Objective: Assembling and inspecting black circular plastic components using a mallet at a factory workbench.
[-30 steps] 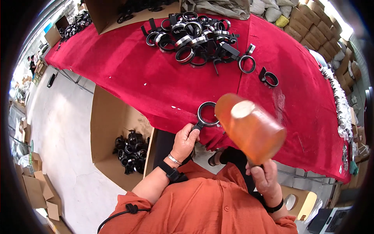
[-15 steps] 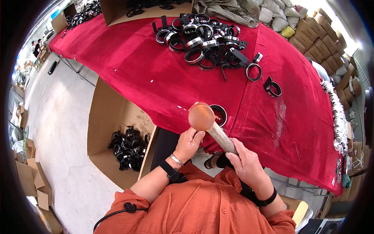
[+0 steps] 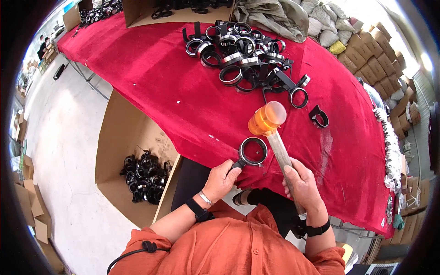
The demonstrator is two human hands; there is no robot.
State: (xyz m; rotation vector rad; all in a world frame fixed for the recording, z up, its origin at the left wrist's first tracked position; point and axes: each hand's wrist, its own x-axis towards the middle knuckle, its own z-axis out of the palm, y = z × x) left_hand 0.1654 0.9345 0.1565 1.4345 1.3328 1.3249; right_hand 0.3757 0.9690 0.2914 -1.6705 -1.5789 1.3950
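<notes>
My left hand [image 3: 222, 179] grips the tab of a black ring clamp [image 3: 252, 151] that lies flat at the near edge of the red-covered table [image 3: 151, 91]. My right hand [image 3: 303, 184] holds the wooden handle of a mallet with a translucent orange head [image 3: 266, 118]. The mallet head hovers just above and beyond the ring, tilted away from me. A heap of several black and silver ring clamps [image 3: 243, 50] lies at the far side of the table. Two single clamps [image 3: 299, 96] [image 3: 319, 116] rest to the right of the mallet.
An open cardboard box [image 3: 120, 137] on the floor to my left holds several black clamps [image 3: 144, 175]. Stacked cartons [image 3: 366, 50] and filled sacks [image 3: 321, 25] stand behind the table at the right. Another box [image 3: 142, 9] sits at the far table edge.
The mallet was raised close to the camera, then came down toward the ring; its head now sits low over the table beside the ring. My left hand kept hold of the clamp.
</notes>
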